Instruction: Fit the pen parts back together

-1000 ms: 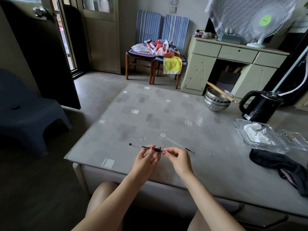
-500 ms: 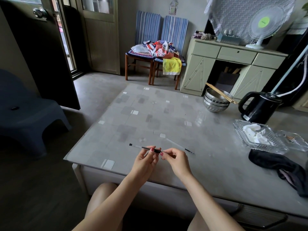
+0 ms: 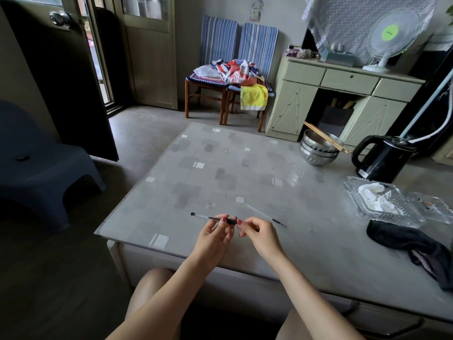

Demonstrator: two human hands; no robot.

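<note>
Head view: both hands work above the near edge of the table (image 3: 306, 241). Left hand (image 3: 215, 238) is palm-up with fingers curled, pinching the pen (image 3: 213, 218) between thumb and fingertips at its dark grip section. Pen barrel is clear, lies roughly level, and extends away from the left hand to that hand's left, ending in a small black cap. Right hand (image 3: 259, 235) sits just beside the left hand, fingers curled, its fingertips pinching the pen tip at the grip end; whether it holds a separate small part cannot be determined. Refill (image 3: 266, 215), a thin clear tube with a dark tip, lies flat on the table just beyond the right hand, apart from it, angled away to that hand's right. Farther to the right of the right hand: a glass tray (image 3: 382, 204) holding white crumpled paper, and a black cloth (image 3: 411, 244) nearer the table edge. Well beyond the right hand stand stacked steel bowls (image 3: 318, 150) with chopsticks (image 3: 326, 138) across them, and a black kettle (image 3: 382, 158).
</note>
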